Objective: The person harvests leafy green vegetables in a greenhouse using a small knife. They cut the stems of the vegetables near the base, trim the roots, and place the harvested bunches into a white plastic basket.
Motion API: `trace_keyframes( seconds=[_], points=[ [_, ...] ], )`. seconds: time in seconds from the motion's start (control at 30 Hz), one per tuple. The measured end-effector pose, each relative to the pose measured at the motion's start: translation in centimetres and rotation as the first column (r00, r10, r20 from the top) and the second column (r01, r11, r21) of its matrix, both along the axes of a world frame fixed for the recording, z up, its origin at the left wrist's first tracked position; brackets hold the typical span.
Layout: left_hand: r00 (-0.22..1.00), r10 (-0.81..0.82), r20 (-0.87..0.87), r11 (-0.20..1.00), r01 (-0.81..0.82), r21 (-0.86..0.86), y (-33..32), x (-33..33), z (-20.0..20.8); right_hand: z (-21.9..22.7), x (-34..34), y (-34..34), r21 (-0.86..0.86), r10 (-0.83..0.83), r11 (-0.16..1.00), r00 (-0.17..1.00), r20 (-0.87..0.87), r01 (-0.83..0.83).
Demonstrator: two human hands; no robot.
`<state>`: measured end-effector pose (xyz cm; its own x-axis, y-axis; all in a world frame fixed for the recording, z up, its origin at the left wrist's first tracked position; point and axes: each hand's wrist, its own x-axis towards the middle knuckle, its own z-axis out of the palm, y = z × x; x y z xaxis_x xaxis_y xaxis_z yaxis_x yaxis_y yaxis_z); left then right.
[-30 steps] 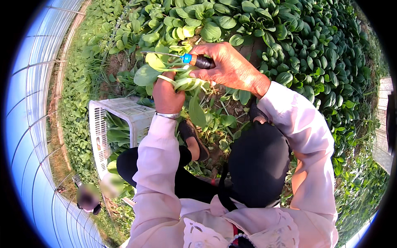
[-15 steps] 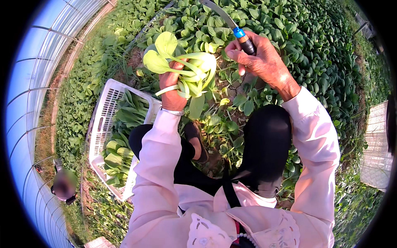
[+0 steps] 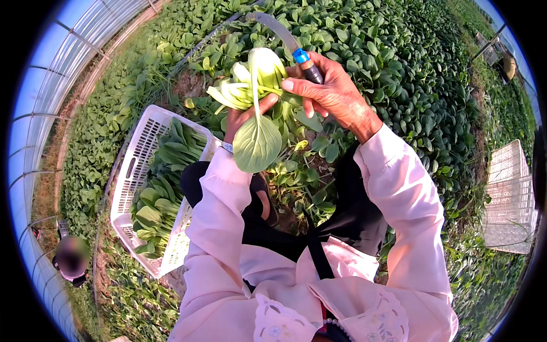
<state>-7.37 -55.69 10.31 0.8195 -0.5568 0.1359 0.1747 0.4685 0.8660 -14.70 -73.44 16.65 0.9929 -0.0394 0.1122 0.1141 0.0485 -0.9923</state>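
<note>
My left hand is closed around a pale green bok choy. Its stalk bases face up and leftward, and one broad leaf hangs down in front of my wrist. In my right hand is a sickle with a curved metal blade, a blue collar and a dark handle. The blade points up and away to the left, clear of the bok choy. The thumb and forefinger of that same hand meet the bok choy's right side, seemingly pinching a leaf stem. Part of my left hand is hidden behind the stalks.
A white plastic crate on my left holds several cut bok choy. Growing greens spread ahead and to the right. White crates stand far right. Another person is at the far left, near the plastic greenhouse wall.
The bok choy has been turned so that a leaf now hangs downward. My right hand, still holding the sickle, has moved left until its fingers touch the bok choy.
</note>
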Motion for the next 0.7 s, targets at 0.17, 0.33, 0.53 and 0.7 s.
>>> trace_keyframes(
  seconds=[0.17, 0.33, 0.53, 0.7],
  points=[
    [0.915, -0.176, -0.363, 0.955, 0.07, -0.288, 3.3, 2.6, -1.9, 0.7, -0.6, 1.0, 0.031, -0.149, 0.989, 0.987, 0.063, 0.148],
    [0.933, -0.202, -0.3, 0.909, 0.064, -0.413, 6.8, 3.3, -1.8, -1.3, -0.1, 1.1, 0.072, -0.12, 0.991, 0.991, 0.058, 0.116],
    [0.978, -0.189, -0.092, 0.877, 0.126, -0.464, 16.5, 5.7, 1.2, -3.8, 0.1, 1.5, 0.089, -0.101, 0.991, 0.994, -0.036, 0.104],
    [0.986, 0.167, -0.026, 0.954, -0.168, -0.247, 27.5, 6.2, 3.1, -5.8, 1.3, 4.7, 0.039, -0.047, 0.998, 0.996, -0.082, 0.05]
  ],
)
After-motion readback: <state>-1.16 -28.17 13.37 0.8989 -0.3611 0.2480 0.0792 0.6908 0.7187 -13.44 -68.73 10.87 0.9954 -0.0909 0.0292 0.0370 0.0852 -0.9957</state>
